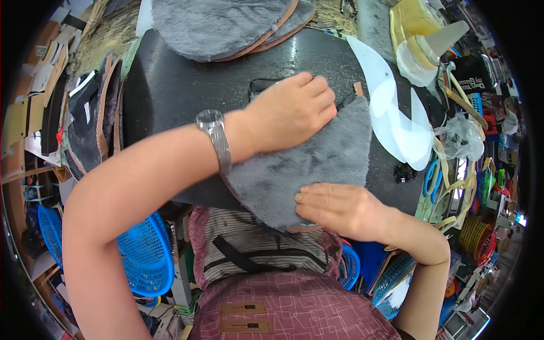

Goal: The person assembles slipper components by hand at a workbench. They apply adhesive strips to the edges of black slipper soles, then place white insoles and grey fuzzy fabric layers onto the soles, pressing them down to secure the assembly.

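Observation:
A piece of grey fleecy material (317, 164) with a brown edge lies at the front of the black worktop, overhanging it toward my lap. My left hand (294, 110), with a metal watch (214, 133) on its wrist, is curled closed at the far side of the piece. Whatever its fingers grip is hidden. Beside that hand a black item (262, 86) shows only in part. My right hand (345, 209) rests flat on the fleece near its front edge, fingers stretched out to the left.
Large grey fleecy pieces (221, 28) are stacked at the back of the worktop (175, 85). White curved templates (391, 116), blue-handled scissors (432, 180) and a tub with a brush (419, 54) stand or lie at the right. Dark cut pieces (93, 119) and a blue basket (147, 260) are left.

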A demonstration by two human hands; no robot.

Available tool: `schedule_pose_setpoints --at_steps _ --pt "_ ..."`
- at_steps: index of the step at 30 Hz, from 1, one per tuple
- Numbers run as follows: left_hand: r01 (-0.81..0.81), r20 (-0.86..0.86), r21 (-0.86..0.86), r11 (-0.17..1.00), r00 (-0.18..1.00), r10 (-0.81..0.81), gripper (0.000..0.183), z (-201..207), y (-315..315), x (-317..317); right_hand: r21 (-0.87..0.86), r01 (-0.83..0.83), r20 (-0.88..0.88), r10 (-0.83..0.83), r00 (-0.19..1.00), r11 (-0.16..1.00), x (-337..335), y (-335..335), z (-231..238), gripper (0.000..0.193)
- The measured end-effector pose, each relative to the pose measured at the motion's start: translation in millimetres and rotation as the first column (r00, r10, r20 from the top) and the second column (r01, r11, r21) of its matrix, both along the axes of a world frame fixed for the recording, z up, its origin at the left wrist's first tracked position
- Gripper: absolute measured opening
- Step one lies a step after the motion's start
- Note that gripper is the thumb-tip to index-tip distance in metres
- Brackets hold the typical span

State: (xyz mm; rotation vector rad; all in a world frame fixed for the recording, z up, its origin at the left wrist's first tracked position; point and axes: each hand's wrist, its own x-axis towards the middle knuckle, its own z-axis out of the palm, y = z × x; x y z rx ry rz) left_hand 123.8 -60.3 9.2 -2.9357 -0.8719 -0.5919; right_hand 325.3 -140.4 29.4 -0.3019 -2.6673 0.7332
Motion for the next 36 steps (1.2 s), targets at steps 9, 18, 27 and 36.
schedule_pose_setpoints --at_steps 9,18,27,36 --pt "-0.255 0.142 -0.134 0.958 0.951 0.273 0.050 -12.7 -37.3 17.7 0.008 0.065 0.084 -0.065 0.994 0.998 8.9 -3.6 14.6 0.027" --pt "-0.265 0.095 -0.126 0.956 0.956 0.277 0.057 -13.3 -40.9 22.5 -0.230 -0.051 0.013 0.055 0.998 0.972 35.3 -27.8 9.0 0.029" --pt "-0.260 0.094 -0.020 0.965 0.961 0.261 0.054 -16.5 -40.0 22.4 -0.174 0.360 -0.008 -0.367 0.930 0.916 43.1 -30.2 16.4 0.025" --pt "0.025 0.135 -0.386 0.922 0.990 0.030 0.041 18.2 -104.9 13.1 -0.025 0.377 -0.037 -0.378 0.925 0.926 43.1 -38.6 -9.5 0.031"
